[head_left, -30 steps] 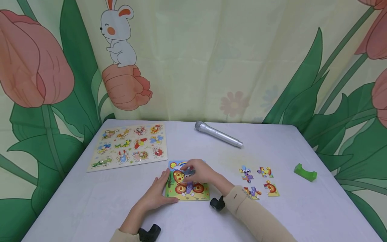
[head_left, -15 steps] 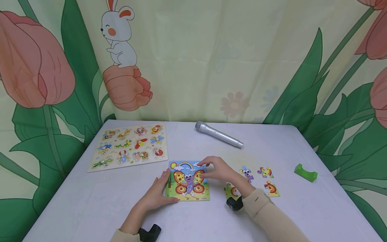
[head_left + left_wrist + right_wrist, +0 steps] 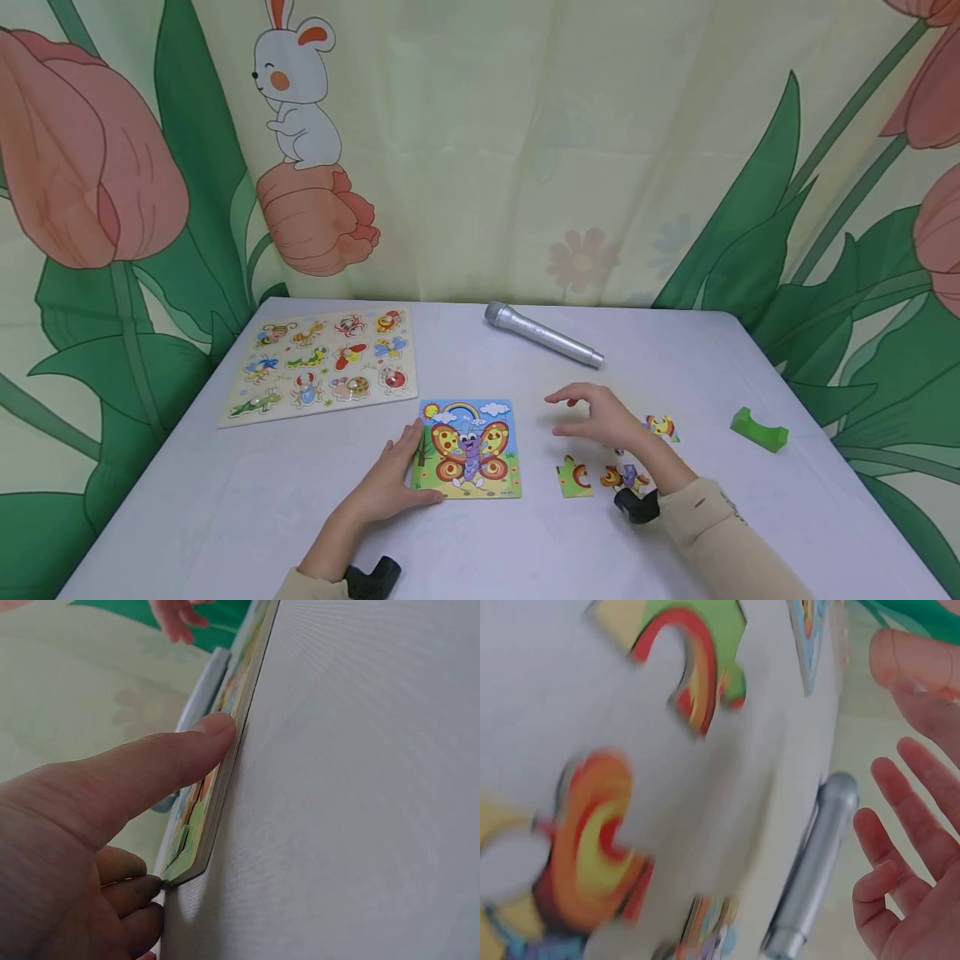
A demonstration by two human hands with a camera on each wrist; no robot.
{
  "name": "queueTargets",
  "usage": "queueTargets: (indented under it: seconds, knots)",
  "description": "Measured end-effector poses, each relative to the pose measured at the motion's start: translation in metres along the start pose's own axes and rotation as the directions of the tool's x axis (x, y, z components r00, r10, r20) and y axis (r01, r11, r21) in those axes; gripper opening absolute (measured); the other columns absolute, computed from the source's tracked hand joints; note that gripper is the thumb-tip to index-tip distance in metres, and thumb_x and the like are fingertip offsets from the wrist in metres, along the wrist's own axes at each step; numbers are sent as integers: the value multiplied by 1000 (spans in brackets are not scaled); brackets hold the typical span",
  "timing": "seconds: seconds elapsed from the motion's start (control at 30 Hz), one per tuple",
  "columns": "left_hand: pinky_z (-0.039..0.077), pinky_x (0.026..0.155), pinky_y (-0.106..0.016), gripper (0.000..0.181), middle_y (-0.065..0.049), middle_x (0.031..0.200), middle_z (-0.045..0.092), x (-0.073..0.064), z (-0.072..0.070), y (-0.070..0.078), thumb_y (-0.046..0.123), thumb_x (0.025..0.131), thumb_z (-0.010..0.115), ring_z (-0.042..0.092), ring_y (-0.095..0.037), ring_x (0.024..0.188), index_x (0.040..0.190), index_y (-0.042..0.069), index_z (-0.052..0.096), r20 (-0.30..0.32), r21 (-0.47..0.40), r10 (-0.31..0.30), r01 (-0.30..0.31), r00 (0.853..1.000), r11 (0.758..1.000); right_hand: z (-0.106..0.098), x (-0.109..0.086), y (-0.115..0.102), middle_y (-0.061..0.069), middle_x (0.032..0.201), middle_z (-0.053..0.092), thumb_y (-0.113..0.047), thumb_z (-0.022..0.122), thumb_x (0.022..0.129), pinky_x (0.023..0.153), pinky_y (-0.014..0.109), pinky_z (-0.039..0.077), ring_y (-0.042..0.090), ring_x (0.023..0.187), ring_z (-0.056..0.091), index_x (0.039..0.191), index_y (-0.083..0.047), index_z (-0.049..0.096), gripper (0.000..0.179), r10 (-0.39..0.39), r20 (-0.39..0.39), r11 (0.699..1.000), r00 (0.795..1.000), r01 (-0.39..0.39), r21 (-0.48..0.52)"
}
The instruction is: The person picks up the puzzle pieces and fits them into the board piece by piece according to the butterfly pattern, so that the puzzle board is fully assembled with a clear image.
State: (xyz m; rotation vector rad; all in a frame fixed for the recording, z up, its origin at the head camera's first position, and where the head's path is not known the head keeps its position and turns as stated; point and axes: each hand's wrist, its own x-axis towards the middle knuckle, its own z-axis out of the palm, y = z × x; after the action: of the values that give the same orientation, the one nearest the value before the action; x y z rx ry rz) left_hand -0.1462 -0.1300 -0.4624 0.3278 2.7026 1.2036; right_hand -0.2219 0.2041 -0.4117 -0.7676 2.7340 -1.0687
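A square butterfly jigsaw puzzle board (image 3: pixel 467 450) lies flat on the table. My left hand (image 3: pixel 386 483) rests at its near left corner, fingers along the left edge and thumb at the near edge; the thumb (image 3: pixel 180 754) lies straight in the left wrist view. To the right, my right hand (image 3: pixel 600 417) hangs over the loose jigsaw pieces with fingers spread and nothing in them. Below it lie a green and red piece (image 3: pixel 574 477) and an orange and purple piece (image 3: pixel 624 477). A yellow piece (image 3: pixel 663 427) sits beyond the wrist. The hand and forearm cover other pieces.
An insect puzzle board (image 3: pixel 322 362) lies at the back left of the white table (image 3: pixel 247 500). Behind the right hand lies a silver microphone (image 3: pixel 543 335). A green block with a curved hollow (image 3: pixel 759 428) stands far right. A printed curtain (image 3: pixel 480 150) hangs behind.
My right hand has left the butterfly board and moved right, to above the loose pieces, with its fingers spreading. The left hand has stayed at the board's corner.
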Motion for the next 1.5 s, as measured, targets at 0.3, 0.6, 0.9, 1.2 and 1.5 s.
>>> queueTargets:
  seconds: [0.3,0.6,0.9,1.2,1.5]
  knots:
    - [4,111,-46,108,-16,149,18,2,2,-2,41,66,79,10,-29,138,145,2,16,2,3,0,0,1000,1000,-23,-23,23,7,112,61,-20,78,72,79,46,46,29,98,53,112,-8,64,43,74,-28,995,997,-75,-63]
    - [4,111,-45,108,-16,149,17,2,1,-2,41,66,79,10,-29,138,145,2,16,0,4,-2,2,1000,1000,-33,-36,38,10,113,59,-23,78,72,73,37,48,28,98,51,114,-9,63,47,210,-11,974,978,-210,-88]
    - [4,112,-45,107,-16,149,18,1,0,0,39,67,79,10,-29,138,145,2,17,-2,6,-6,6,1000,1000,-35,-43,52,11,110,60,-18,80,69,72,34,49,24,91,50,111,-10,66,45,266,-15,953,964,-265,-144]
    - [5,112,-45,107,-16,149,18,2,1,-1,39,67,79,11,-29,138,146,3,17,-2,11,-11,11,1000,1000,-40,-47,56,12,108,60,-12,80,68,77,41,48,24,89,50,109,-8,66,44,256,10,957,967,-252,-146]
    - [4,112,-45,107,-16,149,19,2,2,-1,38,66,80,11,-29,138,145,3,17,-8,14,-10,10,1000,1000,-38,-47,58,11,106,62,-10,79,69,84,49,46,28,95,53,107,-7,67,40,250,5,960,968,-247,-133]
